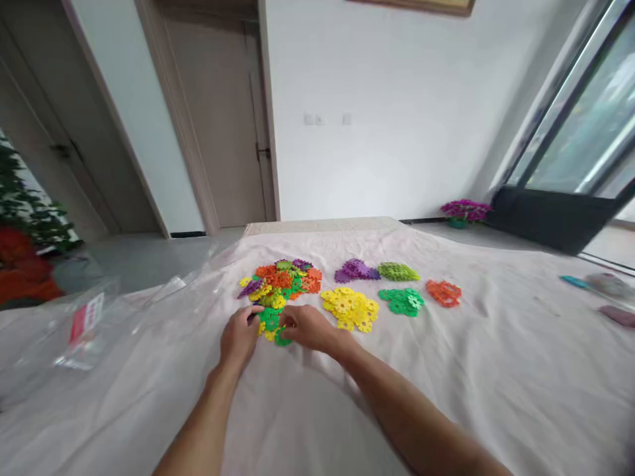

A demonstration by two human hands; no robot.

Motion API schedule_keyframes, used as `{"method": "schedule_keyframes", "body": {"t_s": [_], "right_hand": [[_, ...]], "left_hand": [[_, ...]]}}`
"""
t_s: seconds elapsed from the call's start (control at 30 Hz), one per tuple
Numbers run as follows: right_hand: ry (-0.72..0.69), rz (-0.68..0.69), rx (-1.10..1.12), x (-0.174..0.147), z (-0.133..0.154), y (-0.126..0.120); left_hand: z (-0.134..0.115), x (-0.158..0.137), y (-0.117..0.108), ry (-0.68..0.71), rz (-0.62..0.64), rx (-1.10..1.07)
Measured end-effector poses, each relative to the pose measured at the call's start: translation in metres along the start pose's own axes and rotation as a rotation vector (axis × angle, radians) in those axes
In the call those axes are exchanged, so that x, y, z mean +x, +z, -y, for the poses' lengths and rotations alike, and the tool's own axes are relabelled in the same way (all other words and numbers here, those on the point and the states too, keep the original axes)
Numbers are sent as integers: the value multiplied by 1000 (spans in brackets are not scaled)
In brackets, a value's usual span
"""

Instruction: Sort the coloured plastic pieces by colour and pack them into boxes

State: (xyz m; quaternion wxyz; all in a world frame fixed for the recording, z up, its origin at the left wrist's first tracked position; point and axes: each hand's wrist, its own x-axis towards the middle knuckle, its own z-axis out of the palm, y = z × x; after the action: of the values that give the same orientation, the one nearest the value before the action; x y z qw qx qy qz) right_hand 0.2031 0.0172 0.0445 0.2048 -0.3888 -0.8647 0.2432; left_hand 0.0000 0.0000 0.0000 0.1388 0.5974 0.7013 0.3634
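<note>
A mixed pile of notched plastic snowflake discs [280,281] in orange, yellow, green and purple lies on the pale cloth. My left hand [239,337] rests at the pile's near left edge, thumb and fingers apart, fingertips touching the discs. At the near right edge, my right hand [310,327] is curled, with its thumb and finger on a green snowflake disc [282,338]; part of its grip is hidden. Sorted by colour to the right are yellow discs [350,307], green discs [401,301], purple discs [354,270], light-green discs [397,271] and orange discs [443,293].
A wrinkled cloth [397,383] covers the table. Clear plastic packaging [89,330] with a red label lies at left. Some blurred items, among them a blue one [574,281], lie at the far right edge. Beyond the table are doors, a white wall and purple flowers [466,210].
</note>
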Motion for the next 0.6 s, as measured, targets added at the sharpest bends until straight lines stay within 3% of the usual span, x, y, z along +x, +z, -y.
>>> {"method": "schedule_keyframes", "body": {"t_s": [0.23, 0.4, 0.6], "right_hand": [[112, -160, -175, -6, -45, -77], [401, -301, -333, -31, -93, -124], [809, -375, -383, -71, -125, -156]], "left_hand": [[3, 0, 1, 6, -8, -12], [0, -1, 0, 1, -4, -14], [2, 0, 2, -8, 0, -5]]}}
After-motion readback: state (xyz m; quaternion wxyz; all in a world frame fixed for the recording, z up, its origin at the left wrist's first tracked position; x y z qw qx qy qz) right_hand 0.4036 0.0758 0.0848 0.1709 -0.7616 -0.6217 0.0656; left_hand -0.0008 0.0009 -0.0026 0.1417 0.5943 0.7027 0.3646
